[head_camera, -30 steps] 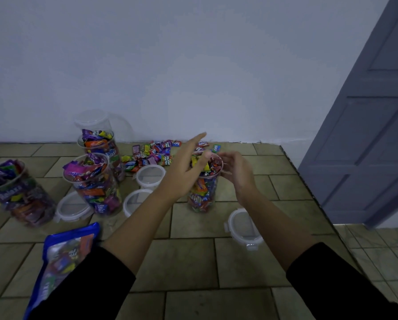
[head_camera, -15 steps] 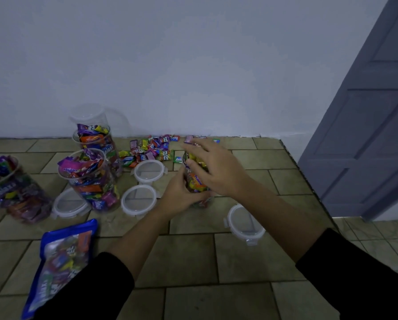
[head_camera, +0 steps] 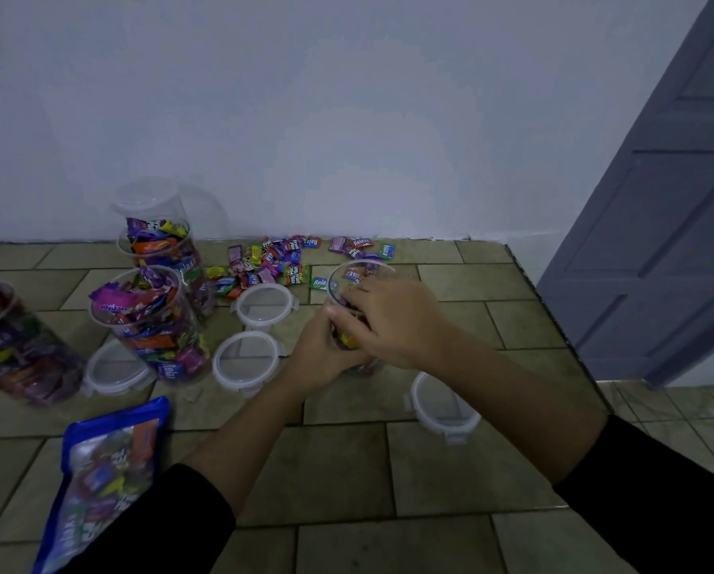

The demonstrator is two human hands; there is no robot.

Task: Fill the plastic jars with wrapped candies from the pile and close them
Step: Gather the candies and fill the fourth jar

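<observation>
On the tiled floor near the wall, a clear plastic jar [head_camera: 357,283] partly filled with candies stands open between both hands. The left hand [head_camera: 326,354] wraps around the jar's lower side, fingers closed on it, while the right hand [head_camera: 392,321] lies over the near side with fingers curled against the jar wall, gripping it. Behind the jar, along the base of the wall, lies the pile of wrapped candies [head_camera: 281,263]. Two round lids [head_camera: 264,304] [head_camera: 245,360] rest flat to the left of the hands, and another lid [head_camera: 442,403] lies under the right forearm. Further left stand three filled jars [head_camera: 148,325] without lids, and a blue candy bag [head_camera: 107,474] lies near the left sleeve
</observation>
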